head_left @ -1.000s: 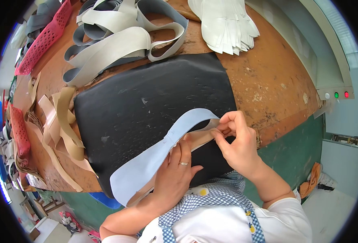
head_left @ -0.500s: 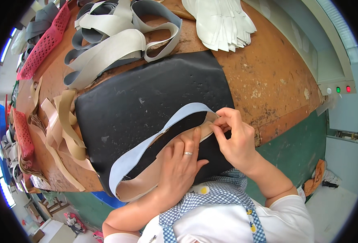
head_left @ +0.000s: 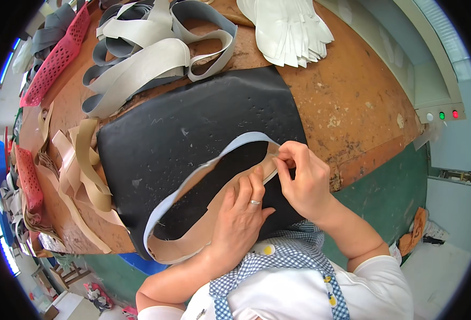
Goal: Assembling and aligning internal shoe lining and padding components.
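A long leather strip, light blue on one face and beige on the other, is bent into a narrow loop standing partly on edge. Under it lies a black mat. My left hand, with a ring on one finger, rests with its fingers stretched out flat on the beige face along the near side. At the loop's right end, my right hand pinches the strip between thumb and fingertips. Those fingertips hide exactly how the ends meet there.
Grey-white strips are heaped beyond the mat, beside a fan of white pieces. Tan strips lie to the left. Pink perforated baskets stand along the table's left edge. A panel with small lights is at right.
The far side of the loop has tipped more upright, so less of its blue face shows and the opening looks wider. Both hands keep nearly the same places.
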Tool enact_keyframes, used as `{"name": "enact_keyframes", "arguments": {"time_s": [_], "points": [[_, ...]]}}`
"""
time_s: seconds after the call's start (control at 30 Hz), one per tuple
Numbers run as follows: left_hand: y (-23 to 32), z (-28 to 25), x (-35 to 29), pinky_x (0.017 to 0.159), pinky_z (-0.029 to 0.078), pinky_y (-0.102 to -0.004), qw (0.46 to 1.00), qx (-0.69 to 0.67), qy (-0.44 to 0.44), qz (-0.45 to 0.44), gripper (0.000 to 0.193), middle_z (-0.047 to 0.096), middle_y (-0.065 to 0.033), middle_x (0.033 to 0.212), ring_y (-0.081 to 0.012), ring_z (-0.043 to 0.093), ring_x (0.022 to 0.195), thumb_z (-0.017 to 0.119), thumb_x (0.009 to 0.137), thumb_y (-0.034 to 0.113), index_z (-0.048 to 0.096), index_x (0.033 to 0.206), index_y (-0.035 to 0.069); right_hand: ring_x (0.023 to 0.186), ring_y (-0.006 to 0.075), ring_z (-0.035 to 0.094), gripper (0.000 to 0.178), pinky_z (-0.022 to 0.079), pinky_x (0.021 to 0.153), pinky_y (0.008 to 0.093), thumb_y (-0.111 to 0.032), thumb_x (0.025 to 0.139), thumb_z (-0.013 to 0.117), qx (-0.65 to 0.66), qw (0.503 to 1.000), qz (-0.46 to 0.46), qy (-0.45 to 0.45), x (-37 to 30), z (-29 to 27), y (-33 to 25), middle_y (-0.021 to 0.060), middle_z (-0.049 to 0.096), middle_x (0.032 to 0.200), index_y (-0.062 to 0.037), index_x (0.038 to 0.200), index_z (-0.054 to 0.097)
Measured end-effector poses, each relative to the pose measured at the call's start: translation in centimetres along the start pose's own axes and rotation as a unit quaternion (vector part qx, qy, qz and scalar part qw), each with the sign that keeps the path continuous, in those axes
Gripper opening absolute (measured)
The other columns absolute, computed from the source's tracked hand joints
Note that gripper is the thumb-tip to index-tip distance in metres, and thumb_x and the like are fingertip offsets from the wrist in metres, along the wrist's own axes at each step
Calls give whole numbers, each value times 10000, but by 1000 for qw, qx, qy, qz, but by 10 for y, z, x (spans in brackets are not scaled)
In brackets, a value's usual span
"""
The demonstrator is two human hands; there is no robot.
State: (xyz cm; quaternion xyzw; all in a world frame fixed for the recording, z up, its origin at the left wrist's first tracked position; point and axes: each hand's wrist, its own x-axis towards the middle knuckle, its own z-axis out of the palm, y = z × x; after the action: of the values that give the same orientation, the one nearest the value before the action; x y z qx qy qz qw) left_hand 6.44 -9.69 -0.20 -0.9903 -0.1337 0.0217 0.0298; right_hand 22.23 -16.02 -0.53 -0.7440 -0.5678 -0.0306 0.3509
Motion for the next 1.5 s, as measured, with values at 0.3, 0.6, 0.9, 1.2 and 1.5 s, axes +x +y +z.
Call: {"name": "enact_keyframes", "arguments": {"time_s": [0.3, 0.6, 0.9, 1.2, 1.5], "points": [[1, 3, 0, 968, 397, -337, 1000, -8, 0, -8, 803, 448, -109, 1238, -223, 440, 1162, 592, 828, 522, 501, 1365, -69, 608, 179, 659, 273, 521, 549, 280, 57, 824, 680, 43, 993, 108, -36, 6, 2, 3, 73, 631, 715, -23, 1015, 502], [2, -1, 14, 854, 404, -325, 996, -77, 13, -33, 848, 468, -116, 1149, -239, 470, 1086, 688, 792, 456, 418, 1440, -20, 552, 180, 575, 293, 477, 540, 300, 11, 804, 717, 1, 987, 144, -72, 19, -7, 7, 75, 592, 675, -33, 988, 494], [2, 0, 31, 720, 399, -305, 997, -45, 40, -56, 817, 471, -36, 1064, -192, 439, 923, 636, 827, 541, 433, 1454, 58, 652, 101, 589, 233, 498, 596, 262, -90, 854, 727, 202, 935, 273, -107, 28, -18, 35, 23, 618, 747, -3, 986, 556], [-3, -3, 22, 576, 475, -262, 998, -11, 54, -16, 753, 474, -24, 1000, -143, 503, 906, 648, 855, 484, 389, 1452, 106, 626, 290, 642, 195, 475, 595, 391, -152, 853, 706, 43, 983, 141, -111, 50, 5, 36, 129, 641, 661, -8, 929, 598], [18, 11, 14, 905, 402, -360, 994, -27, 106, -1, 642, 478, -121, 1159, -225, 473, 1056, 660, 852, 241, 429, 1371, -57, 621, 241, 681, 257, 536, 602, 354, -201, 817, 750, 117, 959, 184, -180, 25, -14, 30, 154, 687, 726, 35, 825, 650]]}}
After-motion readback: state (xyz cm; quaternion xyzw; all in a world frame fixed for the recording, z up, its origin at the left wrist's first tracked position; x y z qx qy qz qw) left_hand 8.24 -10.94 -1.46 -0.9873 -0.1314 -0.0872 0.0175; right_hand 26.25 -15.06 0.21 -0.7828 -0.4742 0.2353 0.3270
